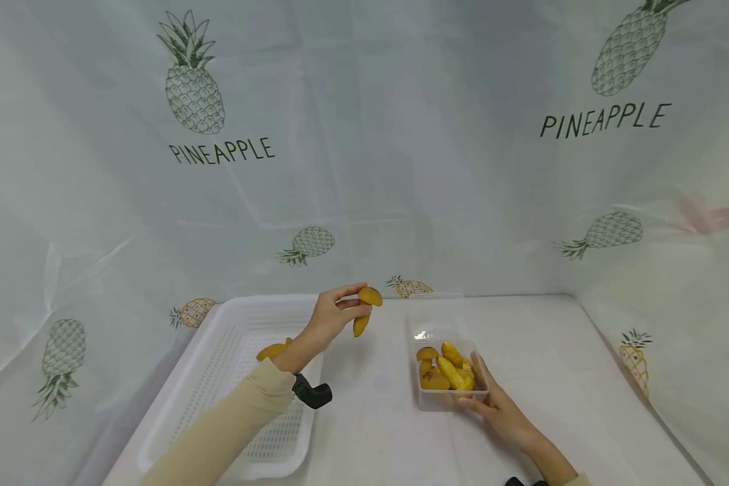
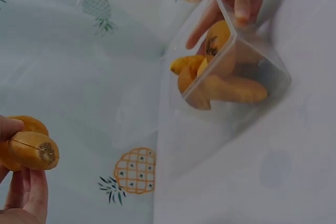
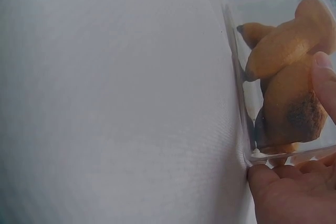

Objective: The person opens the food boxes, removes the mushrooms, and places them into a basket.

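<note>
Basket behind sleeve, mushroom seemingly inside

Gap between basket and box — lid behind

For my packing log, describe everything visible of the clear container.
The clear container looks like see-through plastic, boxy, with what appears to be an open lid at its far side. It stands upright on the white table, right of the white basket, holding several yellow-brown, mushroom-like pieces. The right hand grips its right side.
</note>
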Tool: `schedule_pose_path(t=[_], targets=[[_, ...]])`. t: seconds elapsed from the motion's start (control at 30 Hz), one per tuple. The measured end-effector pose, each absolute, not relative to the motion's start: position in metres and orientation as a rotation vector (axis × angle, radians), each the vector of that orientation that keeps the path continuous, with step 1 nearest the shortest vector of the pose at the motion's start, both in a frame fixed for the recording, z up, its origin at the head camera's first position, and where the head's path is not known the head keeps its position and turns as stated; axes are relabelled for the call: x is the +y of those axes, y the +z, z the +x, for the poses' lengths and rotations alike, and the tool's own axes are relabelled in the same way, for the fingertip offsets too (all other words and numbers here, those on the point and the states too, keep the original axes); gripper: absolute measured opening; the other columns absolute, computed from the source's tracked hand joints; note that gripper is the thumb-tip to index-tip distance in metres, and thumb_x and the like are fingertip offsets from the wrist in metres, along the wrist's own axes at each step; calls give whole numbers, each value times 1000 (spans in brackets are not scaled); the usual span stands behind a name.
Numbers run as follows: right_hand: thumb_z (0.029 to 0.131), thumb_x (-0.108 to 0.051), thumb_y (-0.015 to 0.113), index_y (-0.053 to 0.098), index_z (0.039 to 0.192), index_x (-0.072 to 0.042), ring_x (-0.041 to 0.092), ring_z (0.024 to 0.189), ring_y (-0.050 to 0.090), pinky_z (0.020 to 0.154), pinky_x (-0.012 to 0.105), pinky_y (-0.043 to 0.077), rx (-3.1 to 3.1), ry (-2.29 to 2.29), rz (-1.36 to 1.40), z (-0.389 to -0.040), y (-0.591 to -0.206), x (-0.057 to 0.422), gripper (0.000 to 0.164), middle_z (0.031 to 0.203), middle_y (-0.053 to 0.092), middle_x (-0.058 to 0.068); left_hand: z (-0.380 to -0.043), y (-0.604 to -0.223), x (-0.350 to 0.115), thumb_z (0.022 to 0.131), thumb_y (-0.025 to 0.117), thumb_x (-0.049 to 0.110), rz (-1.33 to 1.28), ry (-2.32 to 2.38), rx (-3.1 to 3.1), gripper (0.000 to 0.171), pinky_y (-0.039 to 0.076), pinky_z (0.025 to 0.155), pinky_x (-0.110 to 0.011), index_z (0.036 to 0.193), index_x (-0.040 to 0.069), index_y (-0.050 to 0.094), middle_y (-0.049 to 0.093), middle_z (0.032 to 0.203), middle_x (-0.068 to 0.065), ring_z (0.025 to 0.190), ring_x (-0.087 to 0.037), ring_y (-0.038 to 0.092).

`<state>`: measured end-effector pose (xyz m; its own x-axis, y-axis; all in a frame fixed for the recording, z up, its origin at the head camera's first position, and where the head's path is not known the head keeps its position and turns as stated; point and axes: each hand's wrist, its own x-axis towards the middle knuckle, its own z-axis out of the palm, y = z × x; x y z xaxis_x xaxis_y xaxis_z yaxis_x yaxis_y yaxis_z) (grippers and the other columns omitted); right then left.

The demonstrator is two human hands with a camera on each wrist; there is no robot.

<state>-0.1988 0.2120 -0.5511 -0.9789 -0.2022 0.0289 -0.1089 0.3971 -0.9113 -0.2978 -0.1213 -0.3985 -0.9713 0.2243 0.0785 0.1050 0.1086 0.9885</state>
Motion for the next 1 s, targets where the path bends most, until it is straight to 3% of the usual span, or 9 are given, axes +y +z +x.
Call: schedule_pose_path(t=[0.07, 0.17, 0.33, 0.4, 0.57, 0.73, 1.0], targets=[[96, -29, 67, -3, 162, -23, 47, 147, 8, 91, 31, 42, 2549, -1657, -283, -199, -551, 212, 96, 164, 4, 19, -297, -398, -130, 90, 74, 4, 331, 2008, 2275, 53, 52, 97, -36, 140, 4, 57, 54, 138, -16, 121, -34, 59], [97, -28, 67, -3, 162, -22, 47, 146, 9, 89, 31, 44, 2530, -1670, -287, -198, -551, 212, 95, 164, 3, 19, -296, -399, -143, 90, 74, 4, 323, 1988, 2301, 53, 52, 95, -33, 140, 4, 57, 54, 137, -17, 120, -34, 59], [97, -26, 66, -3, 161, -21, 49, 146, 2, 102, 49, 41, 2515, -1686, -306, -197, -553, 212, 95, 164, 2, 20, -292, -400, -169, 90, 75, 7, 301, 1970, 2333, 52, 52, 95, -31, 139, 6, 58, 54, 139, -15, 121, -29, 59], [98, -24, 66, -4, 161, -20, 49, 146, 0, 110, 63, 29, 2494, -1710, -327, -198, -553, 212, 94, 164, 0, 20, -290, -400, -181, 89, 76, 8, 276, 1964, 2346, 53, 52, 95, -31, 139, 7, 58, 53, 140, -14, 121, -29, 59], [98, -23, 66, -3, 161, -19, 48, 146, -5, 108, 72, 6, 2454, -1751, -351, -200, -551, 211, 94, 164, -3, 18, -289, -405, -208, 89, 76, 10, 225, 1940, 2351, 55, 54, 91, -29, 141, 6, 57, 57, 137, -18, 116, -24, 63], [97, -24, 66, -3, 161, -20, 48, 146, -5, 109, 72, 6, 2467, -1738, -333, -202, -550, 212, 95, 164, -2, 18, -288, -416, -232, 90, 75, 9, 263, 1904, 2347, 58, 57, 85, -30, 143, 1, 52, 61, 131, -23, 107, -21, 67], [97, -21, 67, -5, 161, -17, 49, 146, -4, 108, 72, 6, 2464, -1755, -352, -200, -552, 212, 96, 164, -3, 20, -283, -425, -257, 89, 76, 13, 283, 1815, 2402, 61, 56, 82, -26, 144, -1, 51, 55, 139, -22, 115, -24, 63]])
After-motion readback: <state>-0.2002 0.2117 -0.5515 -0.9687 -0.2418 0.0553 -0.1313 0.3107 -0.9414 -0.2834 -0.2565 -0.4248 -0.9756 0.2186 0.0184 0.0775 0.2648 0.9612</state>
